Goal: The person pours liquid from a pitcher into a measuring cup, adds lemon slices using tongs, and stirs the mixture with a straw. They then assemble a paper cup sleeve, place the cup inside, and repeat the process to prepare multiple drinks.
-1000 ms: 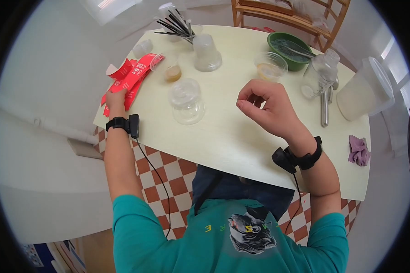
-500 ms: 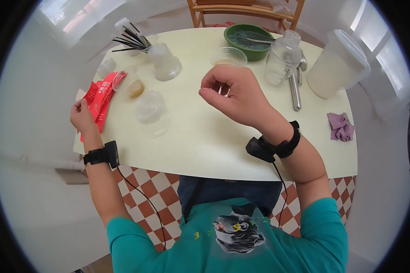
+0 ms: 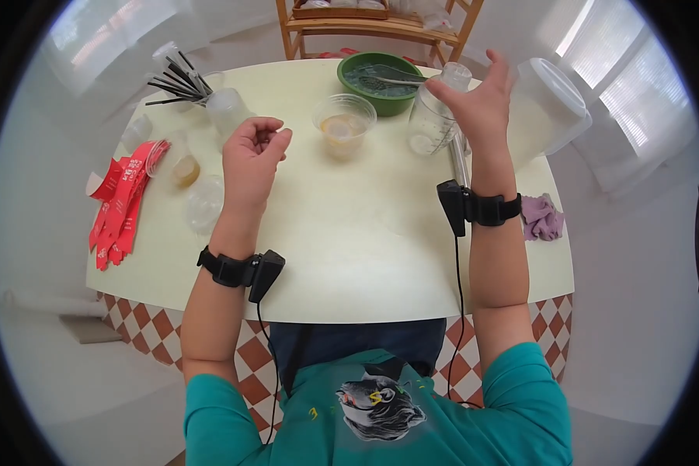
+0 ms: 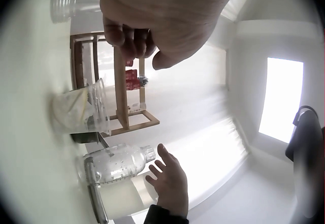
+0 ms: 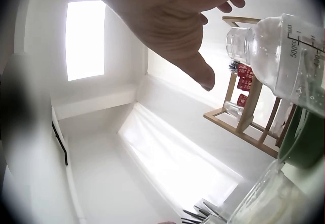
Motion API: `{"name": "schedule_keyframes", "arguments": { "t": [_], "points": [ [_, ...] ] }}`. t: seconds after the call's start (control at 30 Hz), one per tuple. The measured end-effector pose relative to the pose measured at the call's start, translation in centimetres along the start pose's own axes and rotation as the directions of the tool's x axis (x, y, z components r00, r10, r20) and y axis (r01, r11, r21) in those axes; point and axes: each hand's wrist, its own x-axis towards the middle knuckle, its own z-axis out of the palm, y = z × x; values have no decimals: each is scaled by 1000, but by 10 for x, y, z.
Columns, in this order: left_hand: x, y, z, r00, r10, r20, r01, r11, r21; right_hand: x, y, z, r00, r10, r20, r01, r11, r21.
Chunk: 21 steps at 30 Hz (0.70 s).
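My right hand (image 3: 480, 105) is spread, thumb and fingers apart, beside the neck of a clear measuring bottle (image 3: 433, 120); in the right wrist view a gap shows between the hand (image 5: 172, 25) and the bottle (image 5: 289, 56). Over the left part of the table, my left hand (image 3: 248, 167) hangs with loosely bent fingers and nothing in them. Between the hands stands a clear cup (image 3: 344, 132) with pale yellowish contents. Left of the left hand lie a clear plastic lid or cup (image 3: 205, 203) and a small cup with amber contents (image 3: 185, 171).
A green bowl (image 3: 380, 84) of liquid holds a utensil at the back. Red printed strips (image 3: 120, 210) lie far left, below black straws (image 3: 180, 84) and stacked cups (image 3: 227, 110). On the right are a big lidded pitcher (image 3: 547, 109), a metal tool (image 3: 460, 159) and a purple cloth (image 3: 542, 217).
My left hand has left the red strips and moved right. My right hand has moved right and forward to the bottle, its fingers spreading. The head view has shifted right.
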Motion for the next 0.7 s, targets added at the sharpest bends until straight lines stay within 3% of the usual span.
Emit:
{"name": "schedule_keyframes", "arguments": {
  "t": [0.07,0.3,0.4,0.47,0.7],
  "points": [
    [7,-6,8,996,-1,90,-13,988,152,2,9,3,995,43,90,-45,999,20],
    [8,-13,28,986,52,160,-110,919,378,0,16,12,964,56,258,-59,998,6],
    [16,-15,47,979,85,187,-172,838,519,-2,13,13,960,9,279,0,1000,-30],
    [27,-21,59,956,144,256,-282,689,667,-5,8,12,935,4,356,-28,998,61],
    [35,-16,78,951,19,308,-249,637,730,-20,-11,16,911,-92,402,21,984,178]
  ]
}}
